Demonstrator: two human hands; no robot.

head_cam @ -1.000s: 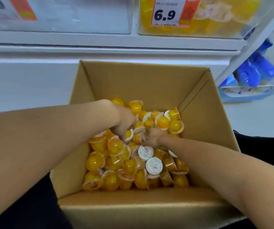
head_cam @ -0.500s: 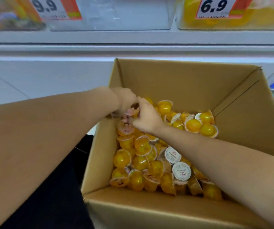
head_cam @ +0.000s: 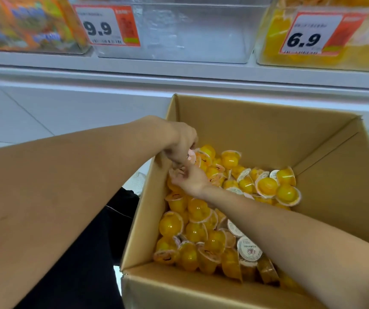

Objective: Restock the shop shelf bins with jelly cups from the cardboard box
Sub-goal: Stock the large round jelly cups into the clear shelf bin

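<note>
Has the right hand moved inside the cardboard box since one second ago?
Yes. The right hand shifted from the pile's middle toward the left wall of the cardboard box.

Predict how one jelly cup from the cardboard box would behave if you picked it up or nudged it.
Each jelly cup looks small and domed, so it probably rolls or tips easily; many already lie tilted in the cardboard box. The glossy plastic may be slippery. The left hand seems to hold several at once, which suggests they are light.

Two bare forearms, no sleeves or jewellery visible, left hand (head_cam: 182, 141), right hand (head_cam: 192, 180), black trousers (head_cam: 85, 253)
</note>
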